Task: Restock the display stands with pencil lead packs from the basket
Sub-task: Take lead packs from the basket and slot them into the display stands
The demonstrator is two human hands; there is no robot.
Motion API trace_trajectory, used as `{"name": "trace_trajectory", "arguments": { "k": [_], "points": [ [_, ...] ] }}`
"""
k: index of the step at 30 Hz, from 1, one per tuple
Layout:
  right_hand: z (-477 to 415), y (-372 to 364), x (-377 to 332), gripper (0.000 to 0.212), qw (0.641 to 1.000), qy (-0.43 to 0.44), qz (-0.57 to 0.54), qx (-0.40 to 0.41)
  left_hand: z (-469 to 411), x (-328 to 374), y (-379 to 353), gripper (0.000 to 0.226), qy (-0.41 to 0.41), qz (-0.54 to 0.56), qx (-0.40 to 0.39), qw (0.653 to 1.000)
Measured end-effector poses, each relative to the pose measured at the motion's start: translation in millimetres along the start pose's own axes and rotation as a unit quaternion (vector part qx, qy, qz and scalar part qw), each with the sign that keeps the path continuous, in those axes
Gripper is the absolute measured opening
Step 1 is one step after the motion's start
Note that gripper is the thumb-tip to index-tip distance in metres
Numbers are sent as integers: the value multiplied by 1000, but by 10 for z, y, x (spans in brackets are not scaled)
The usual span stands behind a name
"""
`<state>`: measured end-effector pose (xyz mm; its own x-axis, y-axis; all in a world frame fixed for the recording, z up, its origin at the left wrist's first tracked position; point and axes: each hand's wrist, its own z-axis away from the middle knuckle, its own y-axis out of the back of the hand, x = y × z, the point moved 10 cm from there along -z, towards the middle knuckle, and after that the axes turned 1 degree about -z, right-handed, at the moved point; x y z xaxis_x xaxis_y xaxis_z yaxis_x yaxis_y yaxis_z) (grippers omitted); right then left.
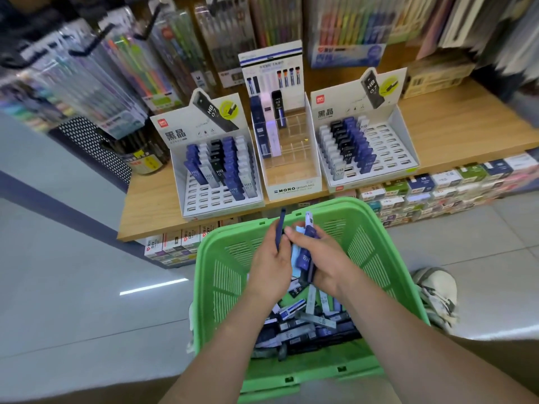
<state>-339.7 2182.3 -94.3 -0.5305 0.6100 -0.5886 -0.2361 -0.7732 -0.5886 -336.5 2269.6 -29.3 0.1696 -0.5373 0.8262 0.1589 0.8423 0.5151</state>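
- Three display stands sit on the one wooden shelf [455,126]: left stand [204,199], middle stand [294,189], right stand [388,147].
- The left stand carries five columns of packs.
- One green basket [364,243].
- Two hands: left hand [269,265], right hand [323,258].
- One dark blue pack [280,231] in the left hand.
- One bundle of packs [303,255] in the right hand, at least three (their edges overlap, so the exact number cannot be told).
- Loose packs [306,316] in the basket: dozens, heaped too thickly to count.
- One shoe [437,290].
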Motion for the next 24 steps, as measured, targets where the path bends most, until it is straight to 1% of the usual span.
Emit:
{"name": "trace_trajectory", "arguments": {
  "k": [2, 4, 7, 9, 11, 12, 13, 14, 15, 16, 18, 19, 20, 21, 23, 24],
  "points": [
    [48, -90, 34, 31, 1000, -17, -9, -21, 20, 94, 38, 38, -32, -34, 4, 999],
    [79, -138, 6, 38, 999, -24, -10, -29, 29, 165, 61, 46, -64, -112, -8, 992],
    [135, -251, -55, 38, 997, -27, -30, -62, 29, 232, 96, 55, -81, -216, -15, 973],
    [180, -319, -49, 40, 996, -29, -24, -82, 22, 272, 116, 54, -70, -258, -14, 964],
    [195, -310, -12, 37, 997, -26, -14, -74, 19, 304, 107, 40, -64, -271, -34, 960],
    [191, -274, 1, 34, 998, -22, -15, -57, 19, 314, 96, 30, -59, -256, -55, 963],
    [185, -232, 12, 30, 999, -20, -19, -39, 21, 294, 92, 23, -42, -212, -80, 973],
    [180, -193, 18, 24, 999, -19, -26, -23, 29, 261, 89, 22, -17, -140, -107, 984],
    [172, -153, 18, 19, 999, -18, -34, -9, 42, 221, 103, 26, 12, -65, -122, 990],
    [163, -108, 11, 16, 999, -15, -41, 7, 41, 181, 139, 35, 36, -18, -119, 992],
    [150, -28, -10, 17, 998, -6, -56, 42, 23, 120, 226, 58, 59, -11, -95, 994],
    [143, -1, -11, 22, 996, -3, -62, 57, 21, 105, 240, 63, 61, -17, -91, 994],
    [136, 29, -8, 27, 995, -2, -67, 71, 27, 101, 229, 65, 64, -20, -96, 993],
    [134, 60, -10, 27, 994, -2, -70, 82, 41, 91, 210, 65, 67, -21, -110, 992],
    [132, 140, -34, 15, 993, -4, -65, 99, 66, 61, 221, 60, 81, -29, -134, 987],
    [127, 174, -49, 11, 994, -7, -53, 98, 65, 41, 265, 54, 96, -14, -133, 986]
  ]
}}
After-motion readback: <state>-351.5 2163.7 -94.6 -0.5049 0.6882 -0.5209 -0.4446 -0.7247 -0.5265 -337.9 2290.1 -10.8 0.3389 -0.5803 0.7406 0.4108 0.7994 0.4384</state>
